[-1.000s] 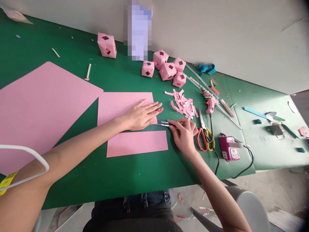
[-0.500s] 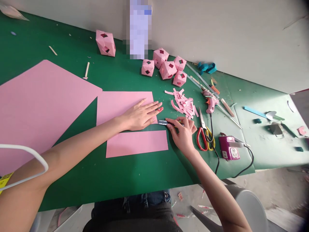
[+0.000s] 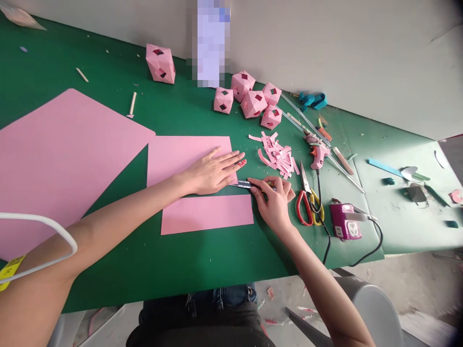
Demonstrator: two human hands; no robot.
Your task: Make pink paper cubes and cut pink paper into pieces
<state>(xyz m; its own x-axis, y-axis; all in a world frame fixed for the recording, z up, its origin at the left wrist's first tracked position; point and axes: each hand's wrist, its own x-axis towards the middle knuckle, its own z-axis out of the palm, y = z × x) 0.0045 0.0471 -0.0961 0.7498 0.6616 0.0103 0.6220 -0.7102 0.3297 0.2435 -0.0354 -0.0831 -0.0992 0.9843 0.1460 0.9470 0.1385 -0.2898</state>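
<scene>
My left hand (image 3: 213, 172) lies flat, fingers spread, on a pink paper sheet (image 3: 173, 154) and presses it to the green table. My right hand (image 3: 273, 200) is closed round a utility knife (image 3: 244, 184). Its blade points left and reaches the sheet's lower right corner, close to my left fingertips. A separate pink paper strip (image 3: 208, 214) lies just below, nearer to me. Part of the sheet's lower edge is hidden under my left hand and forearm.
A large pink sheet (image 3: 72, 159) covers the left. Pink paper scraps (image 3: 278, 153), scissors (image 3: 307, 197), a pink glue gun (image 3: 318, 154) and a purple power socket (image 3: 345, 221) lie to the right. Several folded pink paper shapes (image 3: 253, 103) stand at the back.
The whole view has shifted slightly. Both hands keep their places, and the knife blade stays at the sheet's corner, with a little more of it showing.
</scene>
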